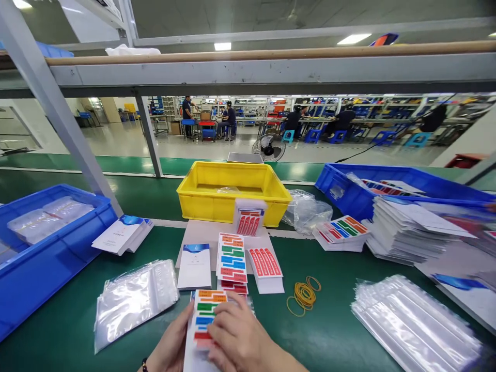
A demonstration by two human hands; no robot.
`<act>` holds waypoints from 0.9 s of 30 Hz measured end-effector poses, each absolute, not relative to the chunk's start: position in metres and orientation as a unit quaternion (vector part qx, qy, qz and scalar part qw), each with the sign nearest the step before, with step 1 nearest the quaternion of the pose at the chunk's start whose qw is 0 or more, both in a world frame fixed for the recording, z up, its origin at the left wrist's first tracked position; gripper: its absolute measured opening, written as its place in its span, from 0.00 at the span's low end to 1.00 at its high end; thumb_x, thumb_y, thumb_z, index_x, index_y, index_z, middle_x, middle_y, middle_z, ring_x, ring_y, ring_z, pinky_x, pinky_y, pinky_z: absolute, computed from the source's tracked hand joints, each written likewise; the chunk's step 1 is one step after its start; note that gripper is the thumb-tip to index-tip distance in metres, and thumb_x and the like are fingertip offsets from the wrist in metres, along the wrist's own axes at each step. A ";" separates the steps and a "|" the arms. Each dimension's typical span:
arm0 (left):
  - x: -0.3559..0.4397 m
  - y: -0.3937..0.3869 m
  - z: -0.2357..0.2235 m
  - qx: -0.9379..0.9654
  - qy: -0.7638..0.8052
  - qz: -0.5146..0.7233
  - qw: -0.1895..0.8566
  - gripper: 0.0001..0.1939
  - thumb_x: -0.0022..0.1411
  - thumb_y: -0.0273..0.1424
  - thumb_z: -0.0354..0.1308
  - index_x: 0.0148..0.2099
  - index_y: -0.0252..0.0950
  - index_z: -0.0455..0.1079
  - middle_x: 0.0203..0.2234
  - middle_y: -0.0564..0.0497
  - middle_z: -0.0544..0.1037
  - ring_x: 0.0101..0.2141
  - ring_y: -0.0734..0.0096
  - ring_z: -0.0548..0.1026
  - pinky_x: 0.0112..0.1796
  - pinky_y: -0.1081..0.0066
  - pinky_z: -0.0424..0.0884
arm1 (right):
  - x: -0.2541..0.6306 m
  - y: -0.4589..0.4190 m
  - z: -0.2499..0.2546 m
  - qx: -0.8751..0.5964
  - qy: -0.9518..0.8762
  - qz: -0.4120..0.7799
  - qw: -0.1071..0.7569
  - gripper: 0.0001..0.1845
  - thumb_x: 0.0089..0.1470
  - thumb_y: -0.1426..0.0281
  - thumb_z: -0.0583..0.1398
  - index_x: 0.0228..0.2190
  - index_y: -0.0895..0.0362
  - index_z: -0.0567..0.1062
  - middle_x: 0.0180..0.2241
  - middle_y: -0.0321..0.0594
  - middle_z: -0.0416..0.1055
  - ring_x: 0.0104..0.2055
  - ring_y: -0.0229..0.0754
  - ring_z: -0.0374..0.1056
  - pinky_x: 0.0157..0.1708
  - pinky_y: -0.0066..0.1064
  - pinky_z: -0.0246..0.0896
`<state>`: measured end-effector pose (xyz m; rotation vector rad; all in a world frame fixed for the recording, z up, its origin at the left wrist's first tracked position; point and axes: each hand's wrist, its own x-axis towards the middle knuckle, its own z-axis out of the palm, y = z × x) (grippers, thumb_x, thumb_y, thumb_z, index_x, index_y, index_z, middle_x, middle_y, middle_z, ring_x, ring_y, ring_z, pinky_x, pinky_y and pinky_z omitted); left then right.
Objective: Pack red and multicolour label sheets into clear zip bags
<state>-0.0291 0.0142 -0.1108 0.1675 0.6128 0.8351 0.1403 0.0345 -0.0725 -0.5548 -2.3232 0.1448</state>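
Observation:
My left hand and my right hand both hold a sheet of coloured labels at the table's near edge; a clear bag seems to lie around it. Just beyond stands a stack of the same coloured label sheets. A stack of red label sheets lies to its right and a white booklet stack to its left. Another red label pack leans against the yellow bin.
A pile of clear bags lies left, more bags right. Yellow rubber bands sit right of my hands. Blue bins stand at left and right. White card stacks and label sheets fill the right. People work at distant benches.

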 end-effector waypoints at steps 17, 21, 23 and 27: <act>0.007 0.046 -0.060 0.193 0.373 0.297 0.858 0.16 0.49 0.33 0.66 0.36 0.27 0.69 0.29 0.40 0.81 0.31 0.56 0.79 0.35 0.66 0.71 | 0.208 0.125 -0.118 -0.656 -0.742 -0.074 0.120 0.14 0.52 0.63 0.57 0.29 0.63 0.74 0.30 0.52 0.72 0.35 0.50 0.68 0.34 0.36 0.54; 0.012 0.054 -0.072 0.179 0.410 0.311 0.839 0.13 0.50 0.31 0.64 0.35 0.27 0.68 0.27 0.41 0.81 0.30 0.57 0.79 0.35 0.65 0.72 | 0.208 0.127 -0.114 -0.655 -0.747 -0.068 0.098 0.15 0.54 0.67 0.53 0.28 0.64 0.75 0.29 0.51 0.73 0.32 0.49 0.69 0.33 0.36 0.56; 0.011 0.057 -0.080 0.168 0.431 0.316 0.828 0.12 0.52 0.30 0.62 0.35 0.26 0.69 0.26 0.41 0.81 0.30 0.57 0.79 0.35 0.64 0.72 | 0.209 0.127 -0.114 -0.642 -0.758 -0.064 0.090 0.15 0.55 0.70 0.52 0.27 0.63 0.76 0.28 0.51 0.73 0.32 0.48 0.69 0.32 0.35 0.56; 0.006 0.060 -0.091 0.150 0.459 0.335 0.809 0.11 0.56 0.31 0.59 0.36 0.25 0.69 0.27 0.40 0.81 0.30 0.56 0.79 0.37 0.62 0.73 | 0.213 0.125 -0.118 -0.608 -0.787 -0.054 0.083 0.09 0.50 0.79 0.54 0.27 0.63 0.75 0.27 0.50 0.73 0.31 0.47 0.69 0.31 0.33 0.57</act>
